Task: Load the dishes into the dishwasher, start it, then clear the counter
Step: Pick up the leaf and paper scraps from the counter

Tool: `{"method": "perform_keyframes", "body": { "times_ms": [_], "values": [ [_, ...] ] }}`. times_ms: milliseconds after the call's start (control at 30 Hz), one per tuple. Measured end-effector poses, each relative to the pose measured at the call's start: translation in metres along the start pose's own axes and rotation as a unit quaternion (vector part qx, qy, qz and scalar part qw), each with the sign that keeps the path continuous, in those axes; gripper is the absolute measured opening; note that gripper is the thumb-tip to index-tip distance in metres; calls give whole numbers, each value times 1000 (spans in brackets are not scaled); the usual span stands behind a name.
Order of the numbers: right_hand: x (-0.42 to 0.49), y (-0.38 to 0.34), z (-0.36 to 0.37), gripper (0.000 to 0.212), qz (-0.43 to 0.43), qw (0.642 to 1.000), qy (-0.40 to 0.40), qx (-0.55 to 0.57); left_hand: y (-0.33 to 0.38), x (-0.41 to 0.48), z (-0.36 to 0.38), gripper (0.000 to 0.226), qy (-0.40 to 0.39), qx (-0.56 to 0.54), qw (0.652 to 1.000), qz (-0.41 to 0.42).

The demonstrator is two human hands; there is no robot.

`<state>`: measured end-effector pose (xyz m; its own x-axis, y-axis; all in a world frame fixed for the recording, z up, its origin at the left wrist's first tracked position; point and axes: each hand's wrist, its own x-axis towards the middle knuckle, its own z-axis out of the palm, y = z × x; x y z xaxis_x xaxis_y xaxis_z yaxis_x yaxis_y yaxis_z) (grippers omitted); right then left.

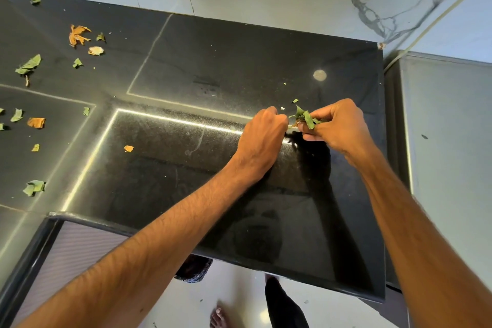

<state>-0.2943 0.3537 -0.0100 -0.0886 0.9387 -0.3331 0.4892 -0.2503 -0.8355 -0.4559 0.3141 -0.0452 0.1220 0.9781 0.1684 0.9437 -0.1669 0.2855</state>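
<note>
The black counter (pixel 186 61) lies under both hands, and a dark bin (pixel 194 270) stands on the floor below the left forearm, half hidden, so its content I cannot tell. The right hand (pixel 338 128) pinches a bunch of green leaf scraps (pixel 306 117), and the left hand (pixel 262 132) is curled just beside it; whether it holds anything I cannot tell. More loose scraps (pixel 29 64) lie far to the left of the left hand.
</note>
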Motion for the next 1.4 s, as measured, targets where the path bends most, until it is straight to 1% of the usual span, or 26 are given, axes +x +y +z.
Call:
{"method": "perform_keyframes", "body": {
  "times_ms": [167,233,333,433,467,533,600,700,767,833,967,1067,1133,1200,1267,1300,1333,1400],
  "values": [
    [-10,-4,3,22,1,1000,1,9,-7,-7,-3,16,-30,13,999,28],
    [-15,-5,5,21,-1,1000,2,14,-15,-13,-8,19,-33,-5,999,31],
    [-25,-6,9,20,-3,1000,-2,31,-36,-31,-21,20,-27,-102,994,6],
    [-40,-7,19,19,-10,999,-5,36,-57,-60,-45,9,23,-201,978,-53],
    [-47,-9,24,19,-10,999,-9,40,-62,-73,-53,6,34,-226,970,-81],
    [-66,-12,36,19,-8,998,-22,57,-70,-103,-66,8,36,-280,948,-145],
    [-87,-15,49,18,-12,997,-42,67,-76,-134,-76,10,22,-366,908,-204],
    [-124,-19,73,19,-25,992,-91,82,-80,-183,-92,14,19,-462,851,-250],
    [-151,-23,92,20,-18,987,-130,87,-81,-221,-105,16,27,-493,827,-270],
    [-181,-24,114,20,-20,984,-160,79,-83,-259,-115,15,29,-499,816,-290],
    [-237,-12,167,13,-48,977,-205,30,-91,-333,-122,12,22,-476,812,-336],
    [-263,8,206,12,-42,972,-227,36,-94,-376,-113,12,-1,-464,800,-380],
    [-274,22,230,11,-45,969,-244,17,-95,-398,-100,13,-21,-444,797,-409],
    [-278,40,253,10,-37,967,-251,-5,-99,-414,-76,11,-28,-419,798,-433],
    [-272,72,279,10,-37,969,-237,-51,-109,-425,-41,8,-33,-387,801,-456],
    [-267,90,292,11,-27,971,-229,-66,-115,-428,-20,7,-35,-382,794,-472],
    [-258,113,305,13,-10,971,-225,-75,-122,-430,3,6,-34,-382,779,-496],
    [-236,154,332,16,32,969,-222,-100,-136,-428,49,11,-30,-373,752,-543]
  ]
}}
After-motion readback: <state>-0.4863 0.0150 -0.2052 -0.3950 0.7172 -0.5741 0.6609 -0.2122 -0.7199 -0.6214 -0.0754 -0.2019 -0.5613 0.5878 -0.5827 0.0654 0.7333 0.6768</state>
